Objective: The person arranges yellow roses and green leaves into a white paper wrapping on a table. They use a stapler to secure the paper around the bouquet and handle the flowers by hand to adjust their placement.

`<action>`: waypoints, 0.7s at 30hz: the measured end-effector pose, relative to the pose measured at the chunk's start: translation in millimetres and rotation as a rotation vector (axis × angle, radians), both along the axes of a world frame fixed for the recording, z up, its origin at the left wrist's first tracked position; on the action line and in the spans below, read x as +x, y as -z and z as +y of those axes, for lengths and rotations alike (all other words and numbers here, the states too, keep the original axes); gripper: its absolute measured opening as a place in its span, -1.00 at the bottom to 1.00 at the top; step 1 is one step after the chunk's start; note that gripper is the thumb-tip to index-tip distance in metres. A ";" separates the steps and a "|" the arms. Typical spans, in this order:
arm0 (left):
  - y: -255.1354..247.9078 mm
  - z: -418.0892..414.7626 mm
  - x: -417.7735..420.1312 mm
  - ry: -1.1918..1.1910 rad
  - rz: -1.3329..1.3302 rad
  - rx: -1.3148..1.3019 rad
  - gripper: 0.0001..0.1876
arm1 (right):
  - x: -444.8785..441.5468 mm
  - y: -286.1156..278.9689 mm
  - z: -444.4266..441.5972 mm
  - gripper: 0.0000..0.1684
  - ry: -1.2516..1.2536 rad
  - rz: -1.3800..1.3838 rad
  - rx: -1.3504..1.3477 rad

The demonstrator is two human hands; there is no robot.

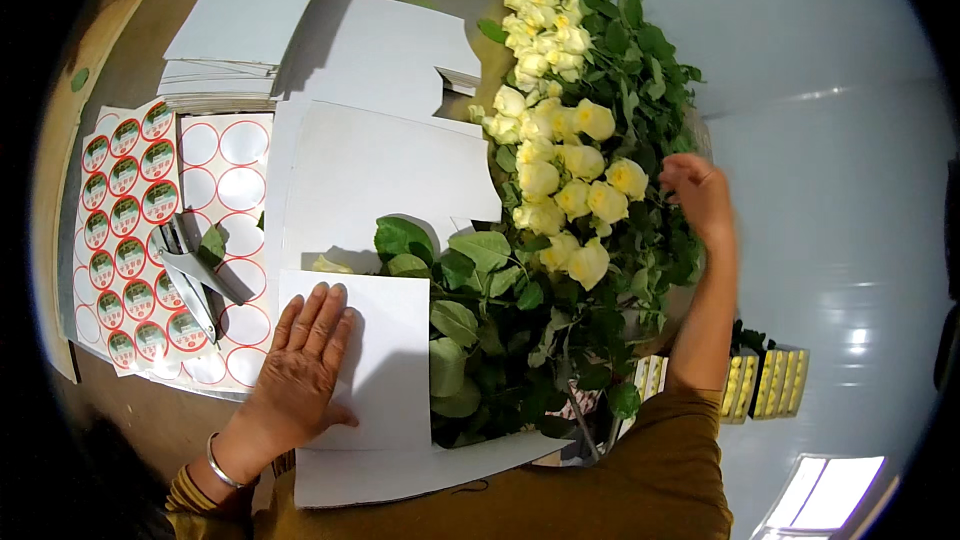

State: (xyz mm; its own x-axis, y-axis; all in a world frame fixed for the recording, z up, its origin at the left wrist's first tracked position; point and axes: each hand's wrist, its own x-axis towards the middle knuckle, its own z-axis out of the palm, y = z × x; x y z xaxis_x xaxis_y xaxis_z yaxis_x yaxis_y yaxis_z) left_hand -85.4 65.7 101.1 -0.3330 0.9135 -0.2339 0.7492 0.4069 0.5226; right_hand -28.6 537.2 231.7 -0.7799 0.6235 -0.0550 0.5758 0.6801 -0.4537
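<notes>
My left hand (311, 364) lies flat on a folded white cardboard sheet (390, 360), thumb spread and nothing in its grasp. Under the sheet's upper edge, a pale petal (331, 264) peeks out. Green rose leaves (457, 322) spread from the sheet's right edge, and the bloom they belong to is mostly hidden. Over at the right, my right hand (697, 191) is raised beside the leafy stems, its fingers loosely bent and no object visible in them. Pale yellow roses (574, 187) lie heaped between my hands, with dark green foliage (652, 82) on their right.
A stapler (191, 277) rests on sheets of round printed stickers (127, 217) at the left. Beyond them rises a stack of white cardboard (240, 11). More cut cardboard (382, 157) lies mid-table. Boxes of yellow blooms (780, 382) stand lower right, near a bright window (829, 491).
</notes>
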 end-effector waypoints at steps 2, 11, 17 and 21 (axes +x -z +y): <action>0.2 0.9 -1.3 0.005 0.005 0.017 0.32 | 11.3 12.9 -9.2 -0.68 0.060 -0.098 0.049; -6.9 -0.1 -4.4 0.021 -0.020 0.017 0.20 | 31.6 26.1 8.7 -0.38 -0.057 -0.010 0.099; -2.7 -2.8 -2.4 -0.004 -0.046 0.060 0.15 | 111.8 -139.5 24.4 -0.62 0.091 0.804 1.246; 9.0 -7.4 2.9 -0.031 -0.010 0.080 0.21 | 85.7 -121.9 -48.3 -0.68 -0.198 0.683 1.148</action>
State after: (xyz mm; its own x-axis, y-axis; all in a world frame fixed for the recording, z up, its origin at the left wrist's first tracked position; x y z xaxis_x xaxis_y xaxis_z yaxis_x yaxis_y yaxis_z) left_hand -82.6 58.3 92.1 -0.3595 0.9187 -0.1638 0.7314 0.3864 0.5618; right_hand 57.2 488.9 353.6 -0.5236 -0.0705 0.8491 0.3140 0.9105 0.2692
